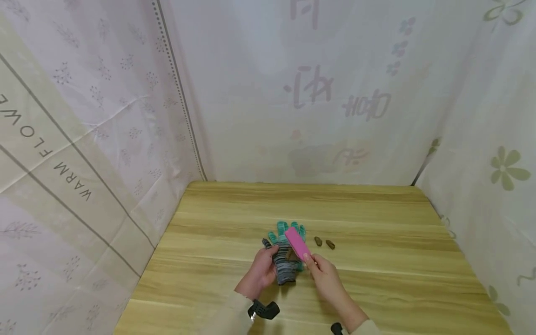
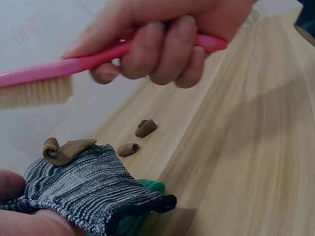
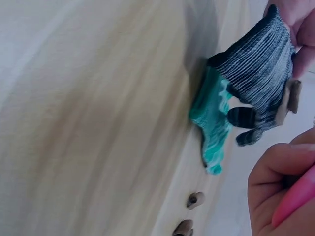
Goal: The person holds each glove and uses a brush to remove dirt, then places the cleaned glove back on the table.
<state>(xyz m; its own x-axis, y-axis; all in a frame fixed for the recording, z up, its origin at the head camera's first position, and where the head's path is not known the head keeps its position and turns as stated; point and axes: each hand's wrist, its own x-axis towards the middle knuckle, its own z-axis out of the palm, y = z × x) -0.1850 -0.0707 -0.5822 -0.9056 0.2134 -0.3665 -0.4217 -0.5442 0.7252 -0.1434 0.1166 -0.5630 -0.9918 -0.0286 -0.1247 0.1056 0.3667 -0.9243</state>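
Observation:
My left hand (image 1: 264, 266) grips the thumb side of a black-and-grey striped knit glove (image 1: 286, 271), lifted off the table. A curled brown piece (image 2: 71, 151), its material unclear, lies on top of that glove. My right hand (image 1: 328, 280) holds the handle of a pink brush (image 1: 297, 243). In the left wrist view the pale bristles (image 2: 37, 93) face down, above the glove and apart from it. Beneath the striped glove a green glove (image 3: 212, 105) lies on the table, partly covered.
Two small curled brown pieces (image 1: 318, 241) (image 1: 330, 244) lie on the wood-grain table (image 1: 377, 209), right of the gloves. Patterned cloth (image 1: 251, 93) hangs behind the table and along both sides. Dark bands with devices (image 1: 264, 309) sit on the wrists.

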